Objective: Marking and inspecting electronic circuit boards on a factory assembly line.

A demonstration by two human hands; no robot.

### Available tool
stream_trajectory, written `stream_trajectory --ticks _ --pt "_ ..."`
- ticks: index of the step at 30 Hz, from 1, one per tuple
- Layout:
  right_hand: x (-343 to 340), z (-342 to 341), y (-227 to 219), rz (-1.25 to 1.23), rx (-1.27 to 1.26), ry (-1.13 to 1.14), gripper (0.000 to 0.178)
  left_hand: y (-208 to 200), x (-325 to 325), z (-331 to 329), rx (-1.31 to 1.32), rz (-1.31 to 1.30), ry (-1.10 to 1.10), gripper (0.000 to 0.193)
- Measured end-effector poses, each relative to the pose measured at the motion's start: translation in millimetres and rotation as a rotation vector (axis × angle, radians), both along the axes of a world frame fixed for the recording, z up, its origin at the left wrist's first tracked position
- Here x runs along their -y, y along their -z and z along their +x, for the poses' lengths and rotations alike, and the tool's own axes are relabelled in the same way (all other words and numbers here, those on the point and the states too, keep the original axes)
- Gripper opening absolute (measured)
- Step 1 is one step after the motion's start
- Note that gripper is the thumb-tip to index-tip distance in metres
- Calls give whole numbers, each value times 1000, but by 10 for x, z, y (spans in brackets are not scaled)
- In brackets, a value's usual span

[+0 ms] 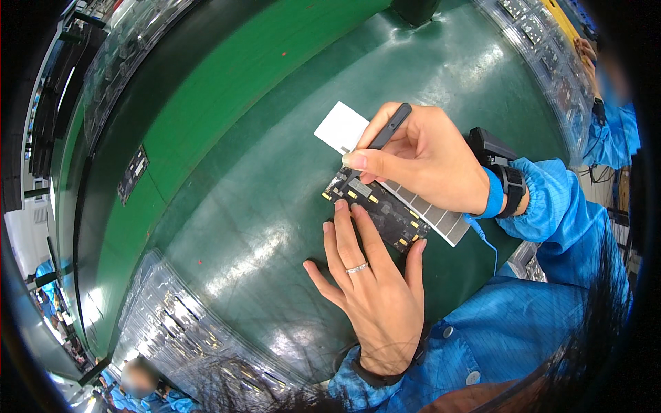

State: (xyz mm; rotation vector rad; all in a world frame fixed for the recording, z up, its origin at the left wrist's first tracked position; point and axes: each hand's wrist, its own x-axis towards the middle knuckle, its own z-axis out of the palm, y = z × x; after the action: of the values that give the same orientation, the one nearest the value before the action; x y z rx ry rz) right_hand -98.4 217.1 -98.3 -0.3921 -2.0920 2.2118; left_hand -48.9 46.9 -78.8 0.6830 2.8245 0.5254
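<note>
A black circuit board (396,219) with small yellow parts lies on the green mat in front of me. My left hand (375,292) is spread beside its near edge, fingertips and thumb touching the board's border. My right hand (430,162) pinches a slim black pen-like tool (391,125), held slanting over the board's far left end. The tool's lower end is partly hidden by my fingers. Under and behind that hand lies a white sheet (341,126). A strip of grey rectangular labels (441,221) runs along the board's far side, partly covered by the hand.
Another circuit board (132,173) lies at the left on the green surface (206,96). Clear plastic trays with parts stand at the near left (186,330) and far right (540,51). A blue cord (487,242) runs from my right wristband. Other people sit at the right and lower left.
</note>
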Motion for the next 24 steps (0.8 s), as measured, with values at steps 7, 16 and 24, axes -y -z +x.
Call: stream_trajectory --ticks 7,16,24 --pt "8 -13 6 -3 -26 -8 22 -30 -3 -18 2 -12 -6 87" --pt "-101 -40 -31 1 -64 -103 19 -154 -67 -131 -37 -187 53 88" --pt "-413 -145 -50 124 -145 29 19 -281 -139 -134 -56 -208 76 86"
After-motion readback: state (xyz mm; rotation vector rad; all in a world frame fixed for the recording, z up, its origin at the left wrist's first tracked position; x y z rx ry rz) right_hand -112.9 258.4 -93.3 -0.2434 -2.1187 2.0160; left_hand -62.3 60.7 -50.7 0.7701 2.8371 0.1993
